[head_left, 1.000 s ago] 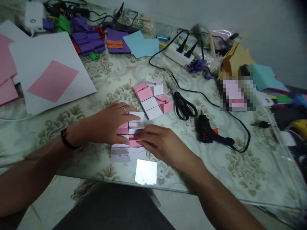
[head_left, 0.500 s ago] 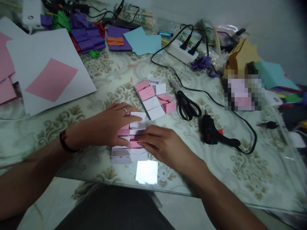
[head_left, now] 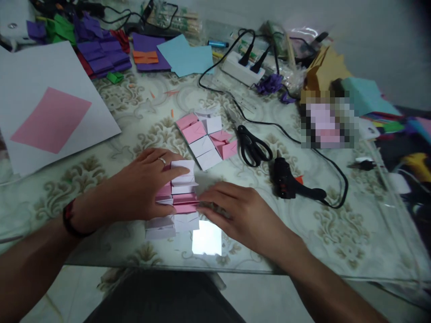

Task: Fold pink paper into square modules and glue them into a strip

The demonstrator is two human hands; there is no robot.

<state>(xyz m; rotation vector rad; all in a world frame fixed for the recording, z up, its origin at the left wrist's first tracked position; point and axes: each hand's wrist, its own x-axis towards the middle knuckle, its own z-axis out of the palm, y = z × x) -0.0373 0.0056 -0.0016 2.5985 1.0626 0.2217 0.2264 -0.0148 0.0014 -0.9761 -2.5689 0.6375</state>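
A folded paper piece of pink and white squares (head_left: pixel 186 220) lies on the table in front of me. My left hand (head_left: pixel 143 190) rests flat across its left side, fingers spread, covering part of it. At the right edge of this piece, the thumb and fingertips of my right hand (head_left: pixel 229 206) close on the end of a raised pink fold (head_left: pixel 185 202). A second pink and white folded piece (head_left: pixel 205 141) lies just beyond, with black-handled scissors (head_left: pixel 254 146) beside it.
A black glue gun (head_left: pixel 286 177) lies to the right, its cord looping toward a white power strip (head_left: pixel 243 69). White sheets with a pink paper square (head_left: pixel 52 120) lie at left. Purple folded papers (head_left: pixel 104 56) and blue sheets (head_left: pixel 185 56) are at the back. The table's front edge is near me.
My right hand has slid right along the pink fold, from over it to its outer end. My left hand stays on the piece. The whole view has shifted slightly.
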